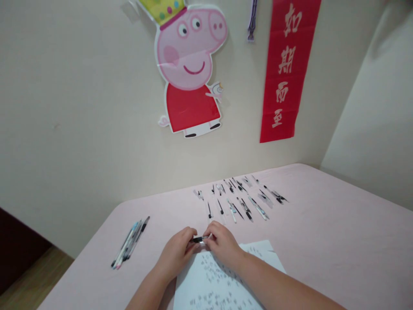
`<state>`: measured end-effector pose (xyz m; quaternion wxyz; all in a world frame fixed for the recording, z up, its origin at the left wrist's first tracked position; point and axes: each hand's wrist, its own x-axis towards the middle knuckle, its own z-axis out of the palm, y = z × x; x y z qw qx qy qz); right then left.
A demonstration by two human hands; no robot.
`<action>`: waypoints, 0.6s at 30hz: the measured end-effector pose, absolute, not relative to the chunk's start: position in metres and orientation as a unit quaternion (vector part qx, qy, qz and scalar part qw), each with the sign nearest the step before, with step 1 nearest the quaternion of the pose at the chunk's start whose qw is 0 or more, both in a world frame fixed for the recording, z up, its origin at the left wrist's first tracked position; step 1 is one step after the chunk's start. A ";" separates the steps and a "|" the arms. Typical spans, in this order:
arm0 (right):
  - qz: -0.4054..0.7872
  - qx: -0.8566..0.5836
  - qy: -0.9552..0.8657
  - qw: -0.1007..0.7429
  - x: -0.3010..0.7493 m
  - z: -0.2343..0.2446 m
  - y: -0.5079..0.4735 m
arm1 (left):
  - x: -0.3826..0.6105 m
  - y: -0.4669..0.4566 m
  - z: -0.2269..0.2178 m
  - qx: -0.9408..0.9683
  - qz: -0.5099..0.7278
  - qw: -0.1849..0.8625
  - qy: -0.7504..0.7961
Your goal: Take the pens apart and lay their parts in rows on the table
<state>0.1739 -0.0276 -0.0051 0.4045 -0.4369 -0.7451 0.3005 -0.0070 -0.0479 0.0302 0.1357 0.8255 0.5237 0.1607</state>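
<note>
Between my two hands, just above the top edge of a handwritten paper sheet (206, 297), is a pen (199, 239) with a black part and a clear part. The fingers of my left hand (179, 249) are closed round its dark end. At the other end, my right hand (222, 243) pinches the clear portion. My fingers partly cover the pen, so its ends are hidden. Beyond my hands lie rows of pen parts (247, 211), among them dark slim pieces, clear tubes and caps. Off to the left rests a bundle of whole pens (130, 243).
A pink-covered table (338, 241) stands against a pale wall (97, 107). On the wall hang a cartoon pig cutout (193, 105) and a red banner (287, 73) with characters. Wooden floor (38, 275) shows past the table's left edge.
</note>
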 end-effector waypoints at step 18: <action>0.298 -0.441 -0.742 0.408 0.174 -0.004 -0.029 | -0.015 -0.047 0.036 0.833 0.146 0.115 0.522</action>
